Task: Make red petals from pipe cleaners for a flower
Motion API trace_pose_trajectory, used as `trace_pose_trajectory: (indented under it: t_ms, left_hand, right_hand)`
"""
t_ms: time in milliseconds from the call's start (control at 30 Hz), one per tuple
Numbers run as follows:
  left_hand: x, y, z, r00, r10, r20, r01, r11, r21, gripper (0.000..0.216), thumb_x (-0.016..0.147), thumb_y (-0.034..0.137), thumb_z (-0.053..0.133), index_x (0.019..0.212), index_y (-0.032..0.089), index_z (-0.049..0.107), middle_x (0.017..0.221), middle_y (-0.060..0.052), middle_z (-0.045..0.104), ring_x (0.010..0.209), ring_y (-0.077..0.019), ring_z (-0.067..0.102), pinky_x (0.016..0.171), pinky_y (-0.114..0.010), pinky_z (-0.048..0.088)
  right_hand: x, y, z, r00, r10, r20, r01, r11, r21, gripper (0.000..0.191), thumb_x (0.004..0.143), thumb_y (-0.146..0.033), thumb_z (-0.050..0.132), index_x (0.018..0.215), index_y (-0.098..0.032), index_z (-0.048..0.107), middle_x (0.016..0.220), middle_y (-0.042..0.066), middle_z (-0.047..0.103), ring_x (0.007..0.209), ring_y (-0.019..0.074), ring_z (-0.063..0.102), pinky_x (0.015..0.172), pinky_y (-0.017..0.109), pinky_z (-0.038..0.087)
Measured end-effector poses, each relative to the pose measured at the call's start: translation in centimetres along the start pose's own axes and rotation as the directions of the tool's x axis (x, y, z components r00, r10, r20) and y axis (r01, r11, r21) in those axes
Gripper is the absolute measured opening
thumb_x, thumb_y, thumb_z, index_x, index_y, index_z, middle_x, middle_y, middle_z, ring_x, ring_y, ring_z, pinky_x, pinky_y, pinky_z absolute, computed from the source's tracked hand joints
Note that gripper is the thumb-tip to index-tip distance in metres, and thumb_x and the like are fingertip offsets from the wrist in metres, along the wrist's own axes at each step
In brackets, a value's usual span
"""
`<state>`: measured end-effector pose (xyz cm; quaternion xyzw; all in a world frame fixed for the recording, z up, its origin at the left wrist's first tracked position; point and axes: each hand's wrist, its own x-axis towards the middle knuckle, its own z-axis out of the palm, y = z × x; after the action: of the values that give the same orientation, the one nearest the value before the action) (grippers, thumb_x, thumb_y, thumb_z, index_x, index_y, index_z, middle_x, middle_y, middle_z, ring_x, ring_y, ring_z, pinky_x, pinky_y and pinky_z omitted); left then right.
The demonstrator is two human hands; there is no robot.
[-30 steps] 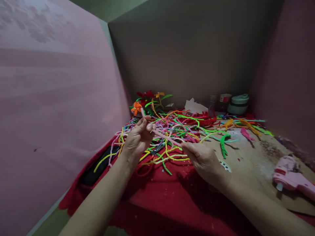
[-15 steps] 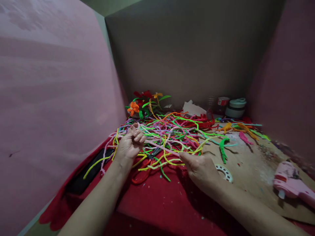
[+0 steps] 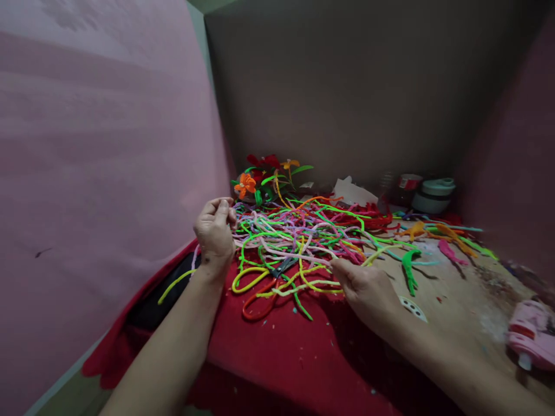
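Just then, I noted the left hand (image 3: 214,231) had moved leftward from the right hand (image 3: 368,292), which pinched the pale pink stem (image 3: 312,259) running between them; more length appeared workable. Left fingers were curled, grip indeterminate.

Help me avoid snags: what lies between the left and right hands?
In the head view, a tangle of colourful fuzzy stems and part of the scissors lie between the left hand and right hand.
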<state>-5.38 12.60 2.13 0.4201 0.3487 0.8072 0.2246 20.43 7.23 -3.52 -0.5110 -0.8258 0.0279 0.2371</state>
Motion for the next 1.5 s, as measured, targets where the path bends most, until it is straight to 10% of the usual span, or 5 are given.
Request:
trace_pose_trajectory:
  t_ms: [233, 433, 900, 1300, 1500]
  left_hand:
    - [-3.0, -1.0, 0.5, 0.950, -0.038, 0.310, -0.076, 0.935, 0.347, 0.012, 0.078, 0.025, 0.055, 0.084, 0.016, 0.060, 0.055, 0.004, 0.052, 0.046, -0.0068, 0.046, 0.044, -0.018, 0.037]
    - [-3.2, -2.5, -0.6, 0.728, -0.224, 0.648, -0.396, 0.634, 0.664, 0.016, 0.080, 0.018, 0.049, 0.086, 0.018, 0.064, 0.086, -0.002, 0.067, 0.081, -0.0128, 0.060, 0.074, -0.023, 0.046]
    - [-4.4, -3.8, -0.1, 0.678, -0.318, 0.663, -0.706, -0.028, 0.708, 0.024, 0.087, 0.029, 0.042, 0.085, 0.021, 0.065, 0.085, -0.006, 0.057, 0.075, -0.0179, 0.056, 0.062, -0.028, 0.039]
    - [-3.5, -2.3, -0.5, 0.724, -0.067, 0.687, -0.614, 0.391, 0.685, 0.014, 0.079, 0.015, 0.047, 0.077, 0.018, 0.060, 0.078, -0.002, 0.062, 0.079, -0.0166, 0.052, 0.076, -0.030, 0.038]
    - [-5.0, -1.1, 0.1, 0.619, -0.077, 0.782, -0.655, 0.500, 0.567, 0.014, 0.080, 0.018, 0.051, 0.081, 0.021, 0.064, 0.082, -0.001, 0.064, 0.084, -0.0168, 0.053, 0.082, -0.032, 0.037]
  right_hand:
    - [4.4, -1.7, 0.2, 0.980, 0.068, 0.187, -0.025, 0.974, -0.224, 0.025, 0.083, -0.022, 0.041, 0.081, -0.021, 0.066, 0.083, 0.008, 0.069, 0.074, 0.0212, 0.063, 0.054, 0.026, 0.032]
    - [6.5, -2.9, 1.5, 0.944, 0.147, 0.295, -0.057, 0.954, -0.293, 0.025, 0.080, -0.019, 0.044, 0.084, -0.016, 0.068, 0.091, 0.015, 0.068, 0.084, 0.0276, 0.065, 0.063, 0.032, 0.044]
    - [6.2, -2.6, 1.8, 0.972, 0.139, 0.188, -0.081, 0.955, -0.285, 0.026, 0.084, -0.018, 0.035, 0.096, -0.019, 0.058, 0.093, 0.010, 0.067, 0.083, 0.0248, 0.065, 0.061, 0.031, 0.043]
    - [4.7, -2.9, 1.0, 0.997, 0.081, 0.006, -0.078, 0.979, -0.186, 0.038, 0.084, -0.025, 0.041, 0.122, -0.022, 0.045, 0.115, 0.009, 0.054, 0.087, 0.0198, 0.059, 0.061, 0.027, 0.041]
    - [5.2, -4.9, 1.2, 0.998, -0.065, 0.005, 0.065, 0.979, -0.194, 0.042, 0.084, -0.024, 0.042, 0.125, -0.033, 0.045, 0.104, 0.005, 0.052, 0.077, 0.0168, 0.056, 0.052, 0.025, 0.035]
